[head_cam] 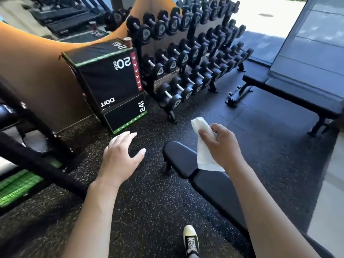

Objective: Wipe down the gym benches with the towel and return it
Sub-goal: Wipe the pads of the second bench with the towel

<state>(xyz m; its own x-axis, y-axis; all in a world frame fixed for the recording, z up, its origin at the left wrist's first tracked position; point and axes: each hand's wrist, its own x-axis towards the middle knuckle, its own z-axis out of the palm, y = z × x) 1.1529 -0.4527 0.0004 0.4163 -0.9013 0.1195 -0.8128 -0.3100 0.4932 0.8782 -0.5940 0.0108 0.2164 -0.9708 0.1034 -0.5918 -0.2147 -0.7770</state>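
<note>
item: white towel [203,146], clamped in the curled fingers of the right hand [222,146] above the near bench [210,181] head; left hand [122,157] at 9 o'clock, fingers apart, empty; risk: loose hanging tail slips free or second bench [297,95] at 2 o'clock gets skipped.

Bare forearms; black-and-white laced sneaker [190,241]

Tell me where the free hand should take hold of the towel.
Judging by its hang, pinch the towel's loose lower end below the right hand, coming from the left: the left hand is open on that side, and that end hangs unheld over the near bench.
</note>
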